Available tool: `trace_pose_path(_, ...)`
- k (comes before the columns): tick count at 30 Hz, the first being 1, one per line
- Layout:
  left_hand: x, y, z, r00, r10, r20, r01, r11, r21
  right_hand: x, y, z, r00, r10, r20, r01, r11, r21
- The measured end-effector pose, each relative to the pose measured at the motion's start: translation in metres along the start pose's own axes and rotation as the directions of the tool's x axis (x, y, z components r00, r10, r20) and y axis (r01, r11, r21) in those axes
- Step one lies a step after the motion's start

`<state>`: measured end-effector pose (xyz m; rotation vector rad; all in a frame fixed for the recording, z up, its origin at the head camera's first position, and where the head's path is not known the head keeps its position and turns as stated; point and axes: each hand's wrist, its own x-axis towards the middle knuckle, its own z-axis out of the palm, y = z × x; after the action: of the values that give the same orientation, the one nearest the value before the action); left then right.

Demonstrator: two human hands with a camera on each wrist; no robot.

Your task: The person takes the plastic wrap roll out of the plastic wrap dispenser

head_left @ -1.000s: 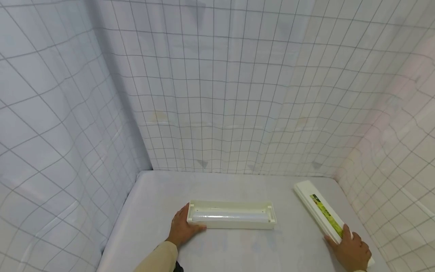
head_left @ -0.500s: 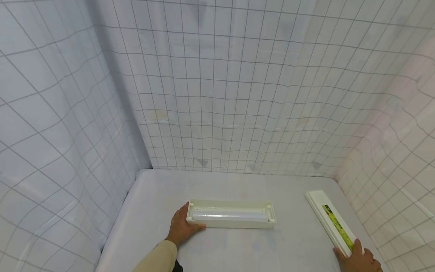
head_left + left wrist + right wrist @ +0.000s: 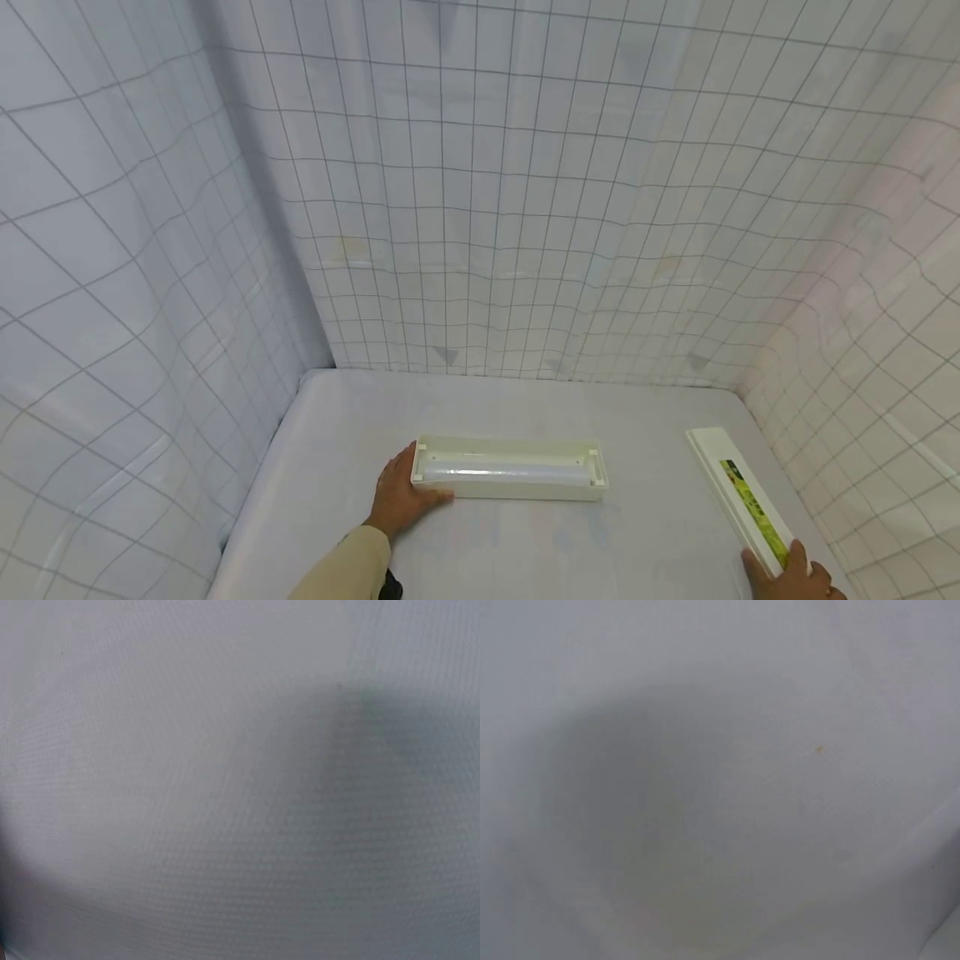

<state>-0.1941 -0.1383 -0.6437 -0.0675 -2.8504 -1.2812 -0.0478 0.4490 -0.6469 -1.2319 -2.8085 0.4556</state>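
Note:
In the head view, a long cream plastic dispenser box (image 3: pixel 525 491) lies crosswise on the white-covered table, its top side uncovered. A shiny, clear-looking roll (image 3: pixel 506 475), like cling film, lies along the inside. My left hand (image 3: pixel 401 497) grips the box's left end, thumb along the front wall and fingers at the end. Far to the right, my right hand (image 3: pixel 791 578) holds the near end of a long white lid (image 3: pixel 716 450) with a yellow-green label (image 3: pixel 756 512). The lid slants, its far end pointing back-left. Part of the right hand is cut off by the frame's bottom edge.
White cloth walls with a dark grid, such as the back wall (image 3: pixel 480 250), enclose the table (image 3: pixel 360 408) at the back and both sides. The lid lies close to the right wall (image 3: pixel 885 367). Both wrist views show only blurred pale cloth.
My right hand has moved the lid to the right and toward me, away from the box. My left hand and the box have stayed in place.

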Motion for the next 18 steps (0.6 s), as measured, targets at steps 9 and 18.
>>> trace_pose_path(9,0.0,0.001,-0.001,1.0,-0.004,0.016,0.004,1.0,-0.002,0.005,-0.001,-0.005,1.0,0.018,0.015,-0.019,0.999,0.03)
trace_pose_path(18,0.0,0.001,-0.002,1.0,-0.011,0.026,0.011,1.0,0.002,0.017,-0.008,-0.017,0.997,-0.079,-0.019,0.079,0.997,0.011)
